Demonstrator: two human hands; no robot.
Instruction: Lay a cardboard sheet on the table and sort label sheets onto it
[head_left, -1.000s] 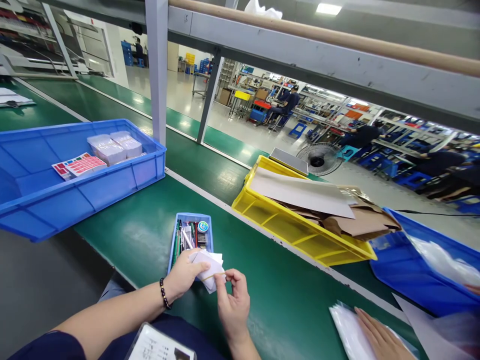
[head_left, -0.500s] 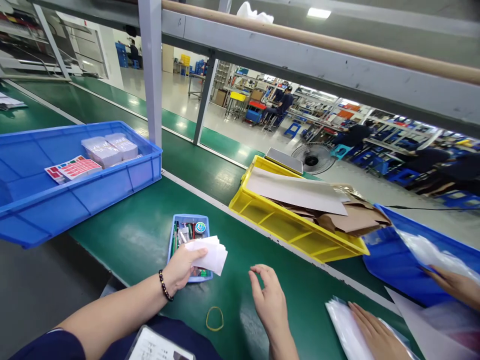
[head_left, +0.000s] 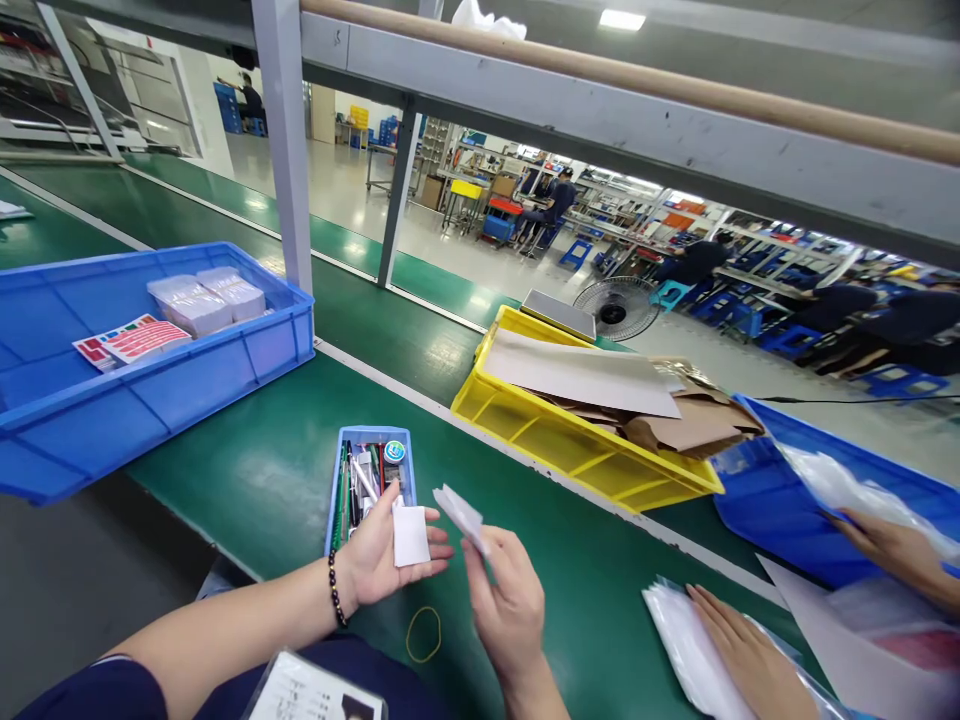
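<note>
While the left hand [head_left: 379, 560] lay palm-up over the near end of the small blue tray [head_left: 365, 470], its thumb pinned a small white card [head_left: 411, 536] flat against the fingers, so that hand was closed on the card. Just to its right, the right hand [head_left: 506, 600] pinched a thin stack of white cards [head_left: 461, 512] between thumb and fingertips, holding them edge-on and tilted, apart from the single card. A beaded bracelet [head_left: 335, 602] circled the left wrist. On the green belt [head_left: 285, 480] just below and between the two hands lay a yellow rubber band [head_left: 424, 634], touching neither. The small blue tray held pens, tools and a round blue-topped item, crowded together. Farther left stood a large blue bin [head_left: 150, 370] with wrapped white packs and red-printed sheets inside. Beyond the hands to the right, a yellow bin [head_left: 570, 445] carried brown paper and a pale sheet of board. At the right edge, another person's hand [head_left: 750, 665] rested flat on a pile of clear bags [head_left: 686, 645], and a second hand [head_left: 892, 550] of that person reached into a blue bin [head_left: 757, 500]. A badge [head_left: 315, 690] lay at the bottom edge near the left forearm.
</note>
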